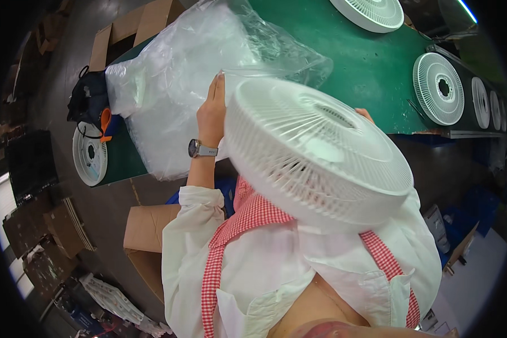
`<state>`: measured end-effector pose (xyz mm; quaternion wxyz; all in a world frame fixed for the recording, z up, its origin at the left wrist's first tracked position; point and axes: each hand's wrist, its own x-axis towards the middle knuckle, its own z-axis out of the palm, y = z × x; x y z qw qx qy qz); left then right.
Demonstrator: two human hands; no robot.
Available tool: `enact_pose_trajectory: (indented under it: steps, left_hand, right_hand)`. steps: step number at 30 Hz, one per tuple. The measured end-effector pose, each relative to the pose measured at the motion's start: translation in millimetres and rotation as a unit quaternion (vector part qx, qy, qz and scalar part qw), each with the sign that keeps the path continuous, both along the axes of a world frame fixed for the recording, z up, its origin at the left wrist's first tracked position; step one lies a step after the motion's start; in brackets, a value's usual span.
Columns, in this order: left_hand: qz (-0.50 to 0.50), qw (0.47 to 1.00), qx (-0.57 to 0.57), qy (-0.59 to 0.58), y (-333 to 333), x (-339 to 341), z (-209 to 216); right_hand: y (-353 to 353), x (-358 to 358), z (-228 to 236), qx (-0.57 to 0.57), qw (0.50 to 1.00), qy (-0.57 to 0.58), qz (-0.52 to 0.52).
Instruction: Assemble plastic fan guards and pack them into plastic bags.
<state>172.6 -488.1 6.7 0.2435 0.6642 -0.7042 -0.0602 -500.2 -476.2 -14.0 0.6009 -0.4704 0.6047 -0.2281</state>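
Observation:
A white round fan grille (315, 152) with radial ribs and a deep rim is tilted in front of my chest, between my two hands. Against its left side lies my left hand (212, 112), fingers pressed together and pointing away from me; a watch is on that wrist. Of my right hand (365, 114) only some fingers show beyond the grille's far right edge; the rest is hidden behind it. Large clear plastic bags (180, 79) are spread on the green table (354, 70), just beyond my left hand.
Another white grille (371, 12) sits at the table's far edge. Several more stand on a line at the right, the nearest grille (439, 89) upright. A black bag (90, 93), orange-handled tool (106, 124) and white grille (90, 153) are at the left. A cardboard box (146, 231) stands below.

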Motion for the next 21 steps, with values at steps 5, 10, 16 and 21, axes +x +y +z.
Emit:
enact_pose_trajectory:
  steps: [5,10,16,21]
  left_hand:
    - [-0.041,0.988,-0.139,-0.061,21,2,58]
    - [-0.174,0.978,-0.094,-0.065,59,-64,85]
    - [-0.241,0.944,-0.132,0.182,106,-94,74]
    - [0.069,0.974,0.151,0.153,167,-3,2]
  right_hand:
    - [-117,208,-94,0.119,0.974,-0.168,-0.097]
    - [-106,415,-3,0.217,0.889,-0.356,-0.191]
    - [-98,508,-71,0.040,0.917,-0.348,-0.192]
    - [-108,380,-91,0.086,0.930,0.083,0.348]
